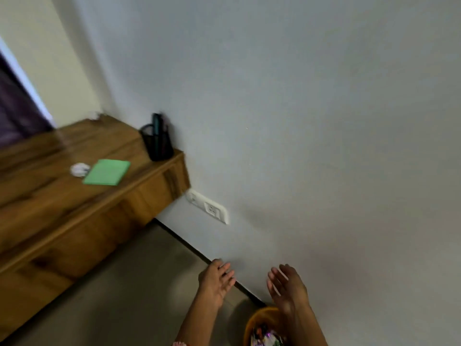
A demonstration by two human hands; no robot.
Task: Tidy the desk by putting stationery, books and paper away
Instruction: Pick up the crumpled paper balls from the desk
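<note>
both our hands, left hand [216, 280] and right hand [287, 285], hang empty with fingers spread above the orange bin [259, 320]; next we'd reach squarely for the crumpled paper [79, 169] beside the green notebook [107, 172] on the desk [50, 208]

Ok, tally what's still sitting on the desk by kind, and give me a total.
Green notebook: 1
Crumpled paper balls: 2
Black mesh pen holder: 1
Total: 4 on the wooden desk. The picture is blurred, so the pens inside the holder cannot be counted.
</note>
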